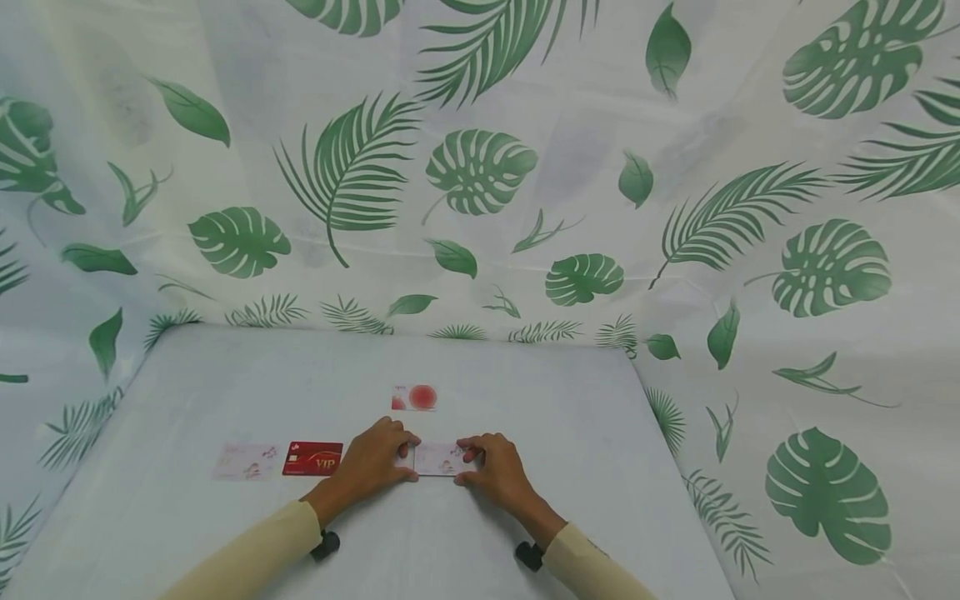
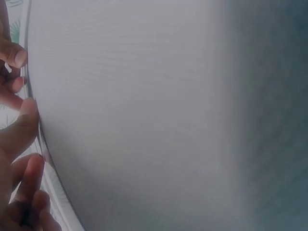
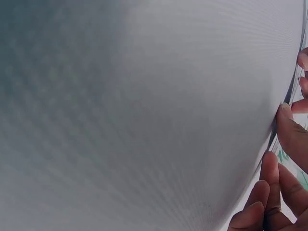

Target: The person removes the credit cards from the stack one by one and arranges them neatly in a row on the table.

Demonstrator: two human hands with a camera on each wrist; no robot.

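A: White cloth covers the table (image 1: 225, 533), and a leaf-print sheet (image 1: 480, 167) hangs behind it and down both sides. What lies on it, starting from the left?

B: A pale pink card (image 1: 245, 462) lies flat at the far left. Just beside it, on its right, is a red VIP card (image 1: 312, 458). The two are close but apart.

A: Then the hands?

B: Yes. The left hand (image 1: 372, 461) sits just right of the red card, with its fingers curled onto the left end of a pale card (image 1: 438, 459) that lies flat on the cloth near the front centre. The right hand (image 1: 496, 467) pinches the right end of the same card, so both hands are grasping it, one at each end.

A: Is there anything beyond them?

B: A white card with a red disc (image 1: 414, 397) lies farther back, apart from the hands and not touched.

A: Does anything stand in the way?

B: Only the red card, close by the left hand. To the right of the right hand the cloth runs bare to the table's right edge, where the leaf sheet drops away. There is bare cloth behind the disc card too, up to the back edge.

A: Do the wrist views add anything?

B: Very little. Each shows fingertips (image 2: 19, 57) at the rim of a blurred grey surface, and I can't tell anything further from them.
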